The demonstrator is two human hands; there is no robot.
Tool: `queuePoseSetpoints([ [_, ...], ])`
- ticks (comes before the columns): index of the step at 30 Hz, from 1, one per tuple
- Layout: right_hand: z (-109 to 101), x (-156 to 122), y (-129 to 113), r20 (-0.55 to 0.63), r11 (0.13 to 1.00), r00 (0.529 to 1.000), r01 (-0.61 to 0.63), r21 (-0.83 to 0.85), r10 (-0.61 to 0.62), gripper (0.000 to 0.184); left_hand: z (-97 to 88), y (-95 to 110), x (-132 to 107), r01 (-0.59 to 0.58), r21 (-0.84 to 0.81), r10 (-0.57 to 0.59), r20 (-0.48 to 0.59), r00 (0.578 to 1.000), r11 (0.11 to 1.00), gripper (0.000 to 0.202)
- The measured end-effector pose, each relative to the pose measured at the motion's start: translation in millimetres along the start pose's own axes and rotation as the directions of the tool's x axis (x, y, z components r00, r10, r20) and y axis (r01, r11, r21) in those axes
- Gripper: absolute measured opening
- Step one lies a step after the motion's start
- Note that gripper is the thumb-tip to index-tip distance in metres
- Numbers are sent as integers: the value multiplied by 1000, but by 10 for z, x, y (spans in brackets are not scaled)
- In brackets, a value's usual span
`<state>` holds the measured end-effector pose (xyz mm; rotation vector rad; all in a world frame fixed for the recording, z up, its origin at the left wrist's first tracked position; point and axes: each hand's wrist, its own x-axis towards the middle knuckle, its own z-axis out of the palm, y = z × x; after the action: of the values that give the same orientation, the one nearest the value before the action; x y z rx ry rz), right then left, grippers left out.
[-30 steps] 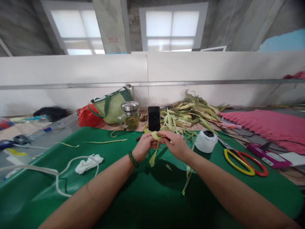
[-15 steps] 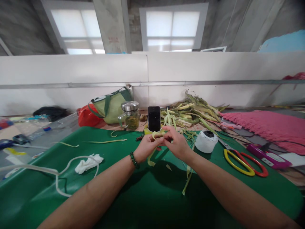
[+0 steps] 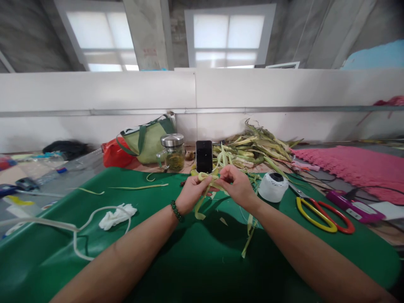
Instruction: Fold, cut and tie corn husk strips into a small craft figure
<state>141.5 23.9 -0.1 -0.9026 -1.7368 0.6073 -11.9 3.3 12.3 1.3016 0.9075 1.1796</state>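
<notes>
My left hand [image 3: 191,193], with a dark green bead bracelet at its wrist, pinches a pale yellow-green plant-leaf strip [image 3: 199,210]. The strip curls into a small loop above the thumb, and one end hangs below the fingers. Close by on the right, my right hand [image 3: 239,186] pinches part of the same pale leaf material between thumb and fingertips. Its other fingers are bent. A phone [image 3: 204,155] stands upright just behind the hands. Where the pieces join between the fingers is too small to make out.
A green mat [image 3: 142,256] covers the table. On the right are a white thread roll [image 3: 273,188], scissors [image 3: 318,216] and a purple device [image 3: 355,207]. Behind lie a leaf pile [image 3: 259,145], a glass mug [image 3: 173,155] and a green bag [image 3: 143,141]. White tubing [image 3: 75,227] crosses the left.
My hands have moved slightly apart, the right one shifting a little to the right. More of the pale strip now shows stretched between the fingers.
</notes>
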Motion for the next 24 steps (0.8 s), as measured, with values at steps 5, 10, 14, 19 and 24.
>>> queuePoseSetpoints([
  [5,-48,9,-58,4,991,999,53,-126,-53,21,-6,-6,11,-27,-3,26,-94,995,1000,29],
  [10,-116,84,14,-7,980,998,52,-193,-55,42,13,-6,6,-36,-3,35,-110,993,999,19],
  [14,-90,143,130,119,969,963,-246,11,243,56,48,0,-20,-55,33,57,-71,996,998,19],
  [19,-81,163,156,335,809,814,-553,200,474,61,66,6,-24,-55,55,59,-80,995,997,17],
  [24,-90,138,172,550,778,706,-610,152,446,75,68,14,-30,-84,66,89,-78,993,994,19],
])
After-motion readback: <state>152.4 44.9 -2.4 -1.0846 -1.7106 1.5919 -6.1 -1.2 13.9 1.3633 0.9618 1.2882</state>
